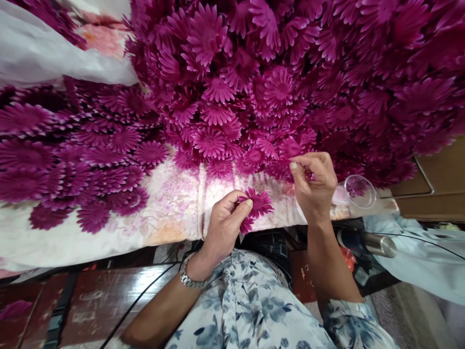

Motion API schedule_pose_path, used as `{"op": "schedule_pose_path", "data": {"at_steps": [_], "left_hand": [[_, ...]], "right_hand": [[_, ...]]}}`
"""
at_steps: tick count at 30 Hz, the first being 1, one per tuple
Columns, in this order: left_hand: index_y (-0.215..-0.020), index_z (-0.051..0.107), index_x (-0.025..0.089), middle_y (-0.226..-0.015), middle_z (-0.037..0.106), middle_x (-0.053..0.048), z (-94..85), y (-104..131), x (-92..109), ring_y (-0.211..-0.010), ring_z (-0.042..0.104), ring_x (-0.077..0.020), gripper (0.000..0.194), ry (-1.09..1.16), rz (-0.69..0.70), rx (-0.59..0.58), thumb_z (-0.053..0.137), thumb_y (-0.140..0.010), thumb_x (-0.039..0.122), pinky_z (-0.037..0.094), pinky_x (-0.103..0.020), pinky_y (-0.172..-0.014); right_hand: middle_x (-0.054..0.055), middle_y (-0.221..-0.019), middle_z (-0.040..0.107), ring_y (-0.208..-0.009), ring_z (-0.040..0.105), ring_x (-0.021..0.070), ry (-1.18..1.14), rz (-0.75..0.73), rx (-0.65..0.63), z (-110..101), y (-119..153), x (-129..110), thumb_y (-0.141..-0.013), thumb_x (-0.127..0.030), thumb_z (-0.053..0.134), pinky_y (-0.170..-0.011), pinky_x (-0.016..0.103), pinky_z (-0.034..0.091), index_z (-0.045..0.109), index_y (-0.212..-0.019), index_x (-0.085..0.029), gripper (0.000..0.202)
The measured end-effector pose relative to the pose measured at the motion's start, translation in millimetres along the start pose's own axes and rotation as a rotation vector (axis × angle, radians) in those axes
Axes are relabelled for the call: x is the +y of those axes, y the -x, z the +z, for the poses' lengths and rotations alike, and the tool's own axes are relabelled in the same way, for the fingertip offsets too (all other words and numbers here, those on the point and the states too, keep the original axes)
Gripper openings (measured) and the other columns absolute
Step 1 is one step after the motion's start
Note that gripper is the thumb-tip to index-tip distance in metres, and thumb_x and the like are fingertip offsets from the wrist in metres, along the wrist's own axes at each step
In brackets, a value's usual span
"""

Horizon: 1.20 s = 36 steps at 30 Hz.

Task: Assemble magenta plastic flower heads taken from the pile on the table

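The left hand (225, 223) pinches one purple-pink cloth-like flower with long thin petals (260, 203) between its thumb and finger, and more purple petals show just under it. The right hand (317, 186) is up and to the right, with its thumb and fingertip pressed together; I can't tell if something tiny is between them. The two hands are apart, and the flower sits between them, right by the left one. Under them is a white cloth with soft pink and orange patches (174, 208), and its front edge runs just below the flower, near the person's tummy. A big heap of purple flowers (279, 89) crowds close past the fingers. Off to the left, more purple flowers in flat stacks (94, 155) reach toward that edge. A round clear plastic dish (375, 198) is just right of the right hand.
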<state>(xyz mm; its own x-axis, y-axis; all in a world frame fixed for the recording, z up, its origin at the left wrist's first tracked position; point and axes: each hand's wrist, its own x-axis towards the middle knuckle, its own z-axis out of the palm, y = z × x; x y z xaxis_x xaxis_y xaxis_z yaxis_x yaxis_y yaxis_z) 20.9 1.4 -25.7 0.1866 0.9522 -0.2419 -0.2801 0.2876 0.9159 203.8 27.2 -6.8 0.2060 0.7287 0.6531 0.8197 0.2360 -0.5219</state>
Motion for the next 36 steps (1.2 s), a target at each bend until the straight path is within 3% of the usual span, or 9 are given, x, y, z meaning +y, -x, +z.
{"op": "schedule_pose_path", "data": {"at_steps": [5,10,16,19,22,25,31,36], "left_hand": [[-0.071,0.061,0.019,-0.075,0.054,0.0,-1.8,-1.8,-2.7,-0.072,0.05,-0.0123,0.01,-0.073,0.148,-0.063,0.063,-0.078,0.025,0.041,-0.021,-0.068],[-0.073,0.061,0.018,-0.102,0.061,-0.008,-4.9,-2.8,3.9,-0.095,0.058,-0.0197,0.01,-0.163,0.238,-0.155,0.061,-0.08,0.026,0.043,-0.03,-0.087],[-0.073,0.065,0.018,-0.117,0.061,-0.011,-0.1,-5.8,18.8,-0.11,0.056,-0.0218,0.007,-0.31,0.393,-0.293,0.062,-0.079,0.022,0.04,-0.033,-0.095],[-0.072,0.066,0.02,-0.096,0.066,-0.008,4.2,-7.9,19.7,-0.092,0.062,-0.0184,0.007,-0.315,0.422,-0.263,0.062,-0.077,0.02,0.047,-0.03,-0.083],[-0.068,0.066,0.02,-0.077,0.064,-0.005,5.9,-7.6,17.9,-0.074,0.061,-0.0157,0.009,-0.333,0.462,-0.19,0.062,-0.076,0.018,0.049,-0.027,-0.069],[-0.068,0.067,0.02,-0.071,0.063,-0.004,4.7,-5.8,15.6,-0.068,0.059,-0.0149,0.009,-0.35,0.519,-0.128,0.062,-0.076,0.018,0.048,-0.026,-0.064],[-0.077,0.067,0.02,-0.083,0.068,-0.005,-0.1,-2.7,10.5,-0.079,0.063,-0.0155,0.009,-0.387,0.615,-0.039,0.06,-0.079,0.014,0.049,-0.027,-0.073],[-0.081,0.064,0.019,-0.103,0.067,-0.009,-2.5,0.5,8.0,-0.093,0.063,-0.0162,0.011,-0.483,0.705,-0.099,0.058,-0.08,0.01,0.048,-0.029,-0.082]], "right_hand": [[-0.001,-0.075,0.054,-0.075,0.053,0.0134,-0.157,0.041,-0.015,-2.2,-2.6,-1.7,-0.086,-0.027,0.054,-0.071,0.029,0.043,0.056,-0.076,-0.02,0.012],[-0.002,-0.073,0.051,-0.071,0.051,0.0122,-0.282,0.055,-0.085,-1.9,1.9,-8.3,-0.086,-0.03,0.053,-0.068,0.028,0.042,0.051,-0.073,-0.02,0.017],[-0.002,-0.071,0.052,-0.069,0.05,0.0109,-0.511,0.08,-0.311,-4.9,14.0,-23.0,-0.084,-0.027,0.058,-0.064,0.026,0.041,0.054,-0.072,-0.019,0.015],[-0.002,-0.07,0.054,-0.068,0.052,0.011,-0.579,0.088,-0.391,-6.7,19.5,-27.9,-0.083,-0.026,0.061,-0.064,0.027,0.043,0.057,-0.071,-0.018,0.014],[-0.001,-0.07,0.057,-0.066,0.053,0.0111,-0.62,0.114,-0.389,-6.4,24.0,-28.3,-0.081,-0.028,0.064,-0.063,0.027,0.044,0.06,-0.071,-0.018,0.014],[-0.001,-0.068,0.057,-0.065,0.054,0.0112,-0.648,0.135,-0.358,-4.0,27.9,-27.0,-0.08,-0.029,0.065,-0.061,0.027,0.044,0.061,-0.071,-0.018,0.014],[-0.001,-0.071,0.058,-0.068,0.054,0.0116,-0.616,0.146,-0.304,-0.7,32.1,-29.3,-0.081,-0.024,0.063,-0.064,0.027,0.044,0.061,-0.073,-0.019,0.01],[-0.001,-0.074,0.054,-0.073,0.053,0.0114,-0.607,0.11,-0.369,-1.3,32.3,-32.5,-0.084,-0.019,0.058,-0.067,0.027,0.042,0.059,-0.078,-0.018,0.006]]}}
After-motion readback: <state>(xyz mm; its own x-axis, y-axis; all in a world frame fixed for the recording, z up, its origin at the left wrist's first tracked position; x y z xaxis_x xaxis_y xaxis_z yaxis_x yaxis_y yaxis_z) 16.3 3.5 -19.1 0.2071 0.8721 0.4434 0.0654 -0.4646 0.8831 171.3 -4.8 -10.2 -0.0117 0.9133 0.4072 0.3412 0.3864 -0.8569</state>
